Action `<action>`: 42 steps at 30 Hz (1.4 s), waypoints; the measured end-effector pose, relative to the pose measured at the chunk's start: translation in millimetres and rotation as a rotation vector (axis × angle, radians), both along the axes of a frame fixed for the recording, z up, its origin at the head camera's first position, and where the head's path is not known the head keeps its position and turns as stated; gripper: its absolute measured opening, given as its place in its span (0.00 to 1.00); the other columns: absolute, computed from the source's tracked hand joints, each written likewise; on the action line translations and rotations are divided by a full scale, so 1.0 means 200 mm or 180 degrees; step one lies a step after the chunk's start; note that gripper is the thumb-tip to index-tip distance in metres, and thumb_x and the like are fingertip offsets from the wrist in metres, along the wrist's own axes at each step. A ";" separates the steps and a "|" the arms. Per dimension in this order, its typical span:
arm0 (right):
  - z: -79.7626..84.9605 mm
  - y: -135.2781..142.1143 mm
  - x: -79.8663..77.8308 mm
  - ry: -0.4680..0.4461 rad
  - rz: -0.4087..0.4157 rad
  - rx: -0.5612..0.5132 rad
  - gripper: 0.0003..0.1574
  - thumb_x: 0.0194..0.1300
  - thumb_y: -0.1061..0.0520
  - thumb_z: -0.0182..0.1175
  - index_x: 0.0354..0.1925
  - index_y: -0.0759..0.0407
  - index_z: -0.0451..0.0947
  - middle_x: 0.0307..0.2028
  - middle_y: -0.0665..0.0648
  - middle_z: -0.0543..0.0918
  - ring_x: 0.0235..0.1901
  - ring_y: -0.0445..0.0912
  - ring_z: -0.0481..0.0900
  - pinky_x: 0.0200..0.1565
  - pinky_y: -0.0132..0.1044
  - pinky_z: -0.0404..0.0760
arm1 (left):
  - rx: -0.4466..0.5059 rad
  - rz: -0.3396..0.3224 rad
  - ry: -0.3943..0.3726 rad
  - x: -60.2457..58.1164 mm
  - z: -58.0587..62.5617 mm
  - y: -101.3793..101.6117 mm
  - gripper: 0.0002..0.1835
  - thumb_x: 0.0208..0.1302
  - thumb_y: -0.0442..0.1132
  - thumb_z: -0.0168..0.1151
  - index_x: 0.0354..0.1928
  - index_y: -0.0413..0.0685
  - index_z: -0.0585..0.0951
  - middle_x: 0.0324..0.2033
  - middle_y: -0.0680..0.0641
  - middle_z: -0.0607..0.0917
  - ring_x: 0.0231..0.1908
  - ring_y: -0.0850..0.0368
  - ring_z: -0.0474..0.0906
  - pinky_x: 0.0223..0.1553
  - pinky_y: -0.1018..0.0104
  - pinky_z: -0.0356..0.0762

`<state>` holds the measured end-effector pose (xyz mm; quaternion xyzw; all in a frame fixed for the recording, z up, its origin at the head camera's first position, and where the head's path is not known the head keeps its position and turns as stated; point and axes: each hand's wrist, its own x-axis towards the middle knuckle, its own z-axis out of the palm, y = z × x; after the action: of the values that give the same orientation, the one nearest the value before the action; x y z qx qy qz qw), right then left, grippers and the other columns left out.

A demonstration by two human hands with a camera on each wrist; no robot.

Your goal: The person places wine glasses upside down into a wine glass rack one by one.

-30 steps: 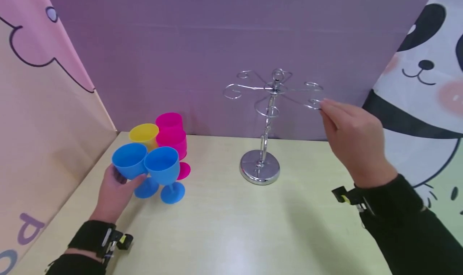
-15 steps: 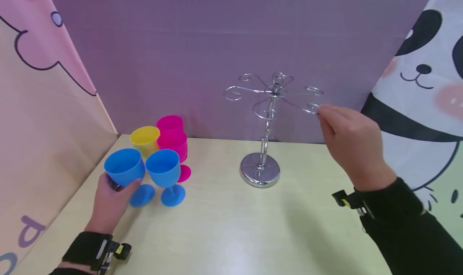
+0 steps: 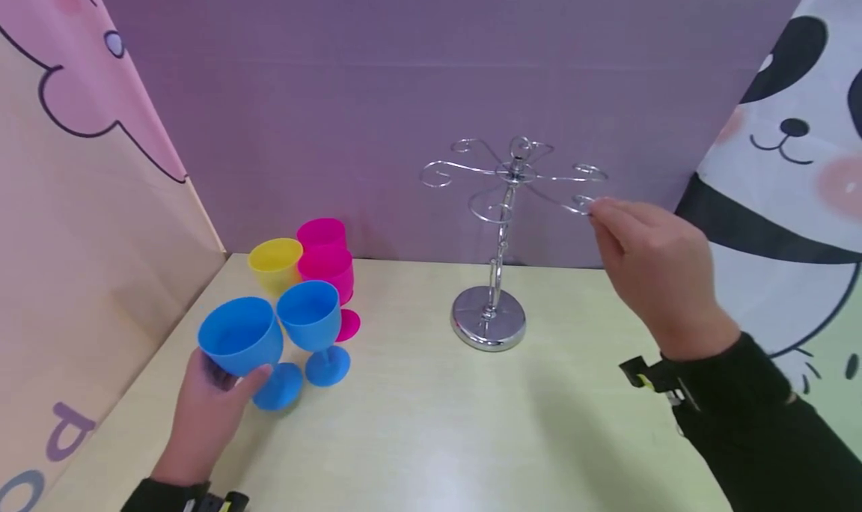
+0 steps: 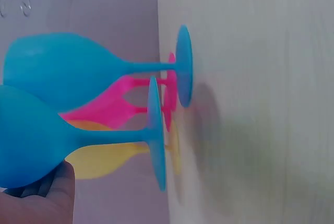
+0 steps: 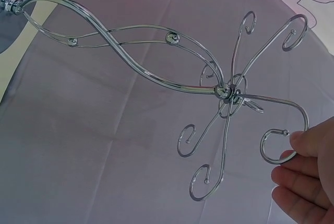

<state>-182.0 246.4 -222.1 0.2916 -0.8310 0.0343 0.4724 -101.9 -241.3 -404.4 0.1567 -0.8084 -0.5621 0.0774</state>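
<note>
My left hand [image 3: 202,418] grips a blue plastic goblet [image 3: 239,340] by its bowl, tilted, with its foot off the tabletop. The left wrist view shows the held goblet [image 4: 31,135] from the side, thumb along the bowl. Just beyond it stands a second blue goblet [image 3: 310,314], upright. A chrome stand [image 3: 488,331] with a round base and several curled wire arms is on the right. My right hand [image 3: 656,276] pinches the curled end of one arm, thumb and fingers around the curl [image 5: 274,158] in the right wrist view.
A yellow goblet [image 3: 277,269] and two pink goblets [image 3: 326,269] cluster behind the blue ones at the table's back left. A purple backdrop [image 3: 377,123] rises behind the table [image 3: 431,437]. Printed cartoon panels, including a panda [image 3: 774,190], flank both sides.
My left hand has drawn its blue goblet away from the others, toward me, and raised and tilted it. The right hand keeps its pinch on the stand's arm, nearly still.
</note>
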 end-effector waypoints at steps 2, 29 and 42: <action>0.00 -0.01 0.00 0.0020 0.0041 -0.0071 0.13 0.66 0.67 0.69 0.49 0.69 0.86 0.43 0.68 0.88 0.40 0.62 0.88 0.39 0.55 0.86 | 0.0005 -0.0070 0.0007 0.02 0.01 0.02 0.63 0.62 0.57 0.74 0.82 0.48 0.38 0.79 0.34 0.52 0.75 0.30 0.53 0.69 0.34 0.60; -0.02 -0.09 0.03 0.0067 0.0259 -0.0171 0.13 0.61 0.69 0.72 0.45 0.70 0.87 0.38 0.68 0.88 0.36 0.62 0.88 0.37 0.54 0.86 | 0.0291 -0.1096 0.0679 0.13 0.16 0.43 0.45 0.61 0.40 0.77 0.74 0.48 0.60 0.67 0.43 0.73 0.67 0.34 0.70 0.57 0.35 0.77; -0.03 -0.14 0.04 0.0084 0.0403 -0.0154 0.11 0.63 0.69 0.70 0.45 0.69 0.88 0.39 0.67 0.89 0.38 0.60 0.89 0.37 0.53 0.87 | 0.0542 -0.1454 0.0484 0.14 0.18 0.55 0.46 0.56 0.40 0.80 0.73 0.58 0.64 0.67 0.48 0.73 0.67 0.38 0.69 0.56 0.41 0.80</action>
<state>-173.8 218.8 -227.4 0.3325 -0.8036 0.0803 0.4871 -72.9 -131.9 -369.0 -0.0668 -0.7645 -0.6411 -0.0045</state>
